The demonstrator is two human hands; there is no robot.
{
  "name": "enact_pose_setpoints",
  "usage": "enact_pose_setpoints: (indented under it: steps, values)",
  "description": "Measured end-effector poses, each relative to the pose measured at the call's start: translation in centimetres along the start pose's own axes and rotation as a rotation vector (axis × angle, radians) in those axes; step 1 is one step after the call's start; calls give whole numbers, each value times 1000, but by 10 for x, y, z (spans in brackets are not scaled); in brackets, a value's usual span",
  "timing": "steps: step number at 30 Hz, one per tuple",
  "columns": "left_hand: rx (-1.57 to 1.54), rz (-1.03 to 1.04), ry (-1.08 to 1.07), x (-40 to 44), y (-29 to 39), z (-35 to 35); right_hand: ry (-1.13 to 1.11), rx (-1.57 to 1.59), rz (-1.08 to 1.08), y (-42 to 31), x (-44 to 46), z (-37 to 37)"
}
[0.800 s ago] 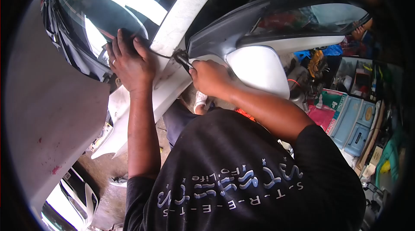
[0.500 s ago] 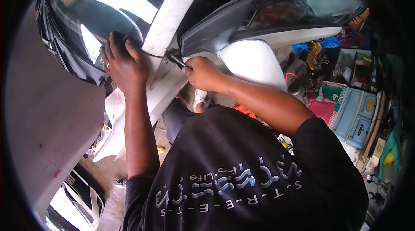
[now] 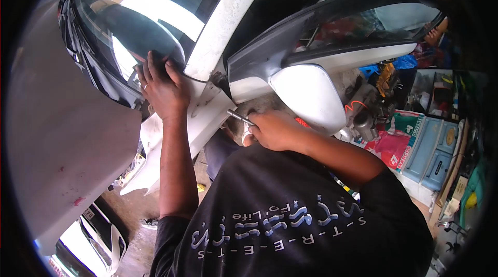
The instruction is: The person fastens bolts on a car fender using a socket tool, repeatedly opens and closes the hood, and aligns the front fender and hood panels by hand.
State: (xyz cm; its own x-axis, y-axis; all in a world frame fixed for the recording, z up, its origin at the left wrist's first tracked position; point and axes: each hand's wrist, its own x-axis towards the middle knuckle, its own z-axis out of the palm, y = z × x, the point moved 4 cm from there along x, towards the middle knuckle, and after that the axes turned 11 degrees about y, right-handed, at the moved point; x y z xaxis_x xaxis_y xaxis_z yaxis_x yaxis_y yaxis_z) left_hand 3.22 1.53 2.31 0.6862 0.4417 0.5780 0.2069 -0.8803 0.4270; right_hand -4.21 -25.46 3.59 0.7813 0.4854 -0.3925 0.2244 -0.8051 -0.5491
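Observation:
My left hand (image 3: pixel 165 88) lies flat at the lower corner of the windshield (image 3: pixel 137 31), fingers stretched out and a ring on one of them. Beneath it is the white fender (image 3: pixel 189 121), beside the base of the white windshield pillar (image 3: pixel 228 20). My right hand (image 3: pixel 277 129) is closed around a slim metal tool (image 3: pixel 239 117). The tool's silver end points toward the fender edge, and the rest is hidden in my fist, so its exact kind does not show. The white side mirror (image 3: pixel 308 95) on the open door (image 3: pixel 358 57) is just beyond my right hand.
A raised panel (image 3: pixel 72 142) fills the left side. At right are a blue drawer case (image 3: pixel 428 147), a printed bag (image 3: pixel 391 142) and cluttered tools. Another person's hand (image 3: pixel 433 36) shows at the door's far end. Another white car (image 3: pixel 98 240) stands lower left.
My right hand has drawn the tool back from the pillar base, toward my body. My left hand stays on the windshield corner. The whole view has shifted slightly.

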Motion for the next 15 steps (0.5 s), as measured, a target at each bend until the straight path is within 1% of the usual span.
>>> enact_pose_setpoints:
  steps: [3, 6, 8, 12, 14, 15]
  values:
    - [-5, -22, -4, 0, 1, 0, -18, 54, -13, 5, -8, 2]
    - [0, -8, -5, 0, -1, 1, 11, 132, -54, 10, -10, 8]
    - [7, -1, -21, 2, -1, 1, -2, 195, -13, 9, -11, 5]
    - [64, 4, -16, 11, 2, 0, -9, 206, -46, 1, -8, -18]
    - [53, 8, -21, 11, 1, 2, 79, 308, -54, 3, -6, -19]
    - [34, 16, -24, 11, 0, -1, 68, 307, -76, -2, -8, -20]
